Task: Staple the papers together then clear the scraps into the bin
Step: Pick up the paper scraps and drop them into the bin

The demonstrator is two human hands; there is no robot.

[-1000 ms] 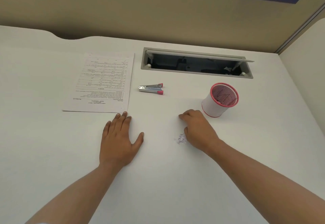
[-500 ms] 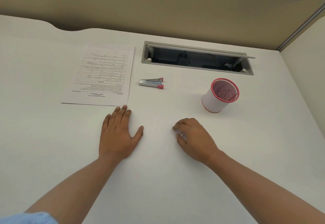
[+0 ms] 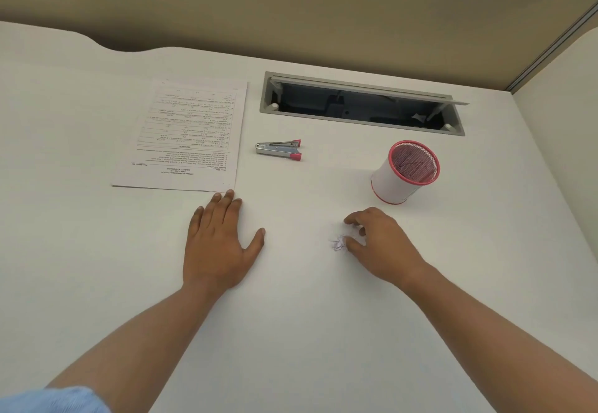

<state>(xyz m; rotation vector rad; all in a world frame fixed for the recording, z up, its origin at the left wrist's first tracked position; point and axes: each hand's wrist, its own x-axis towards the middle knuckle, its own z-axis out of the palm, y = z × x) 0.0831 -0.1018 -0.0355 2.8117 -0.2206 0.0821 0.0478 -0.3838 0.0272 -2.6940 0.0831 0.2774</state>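
Small white paper scraps (image 3: 338, 243) lie on the white surface (image 3: 97, 283), pinched by the curled right hand (image 3: 378, 244), which hid them earlier. At its 1 o'clock stands a pink-rimmed white mesh cup (image 3: 393, 182), contents unclear. The left hand (image 3: 216, 244) lies flat, released, touching printed papers (image 3: 187, 137).

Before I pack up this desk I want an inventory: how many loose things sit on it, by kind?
Paper stack: 1 (number of sheets cannot be told)
Stapler: 1
Bin: 1
Scrap pile: 1
Total: 4
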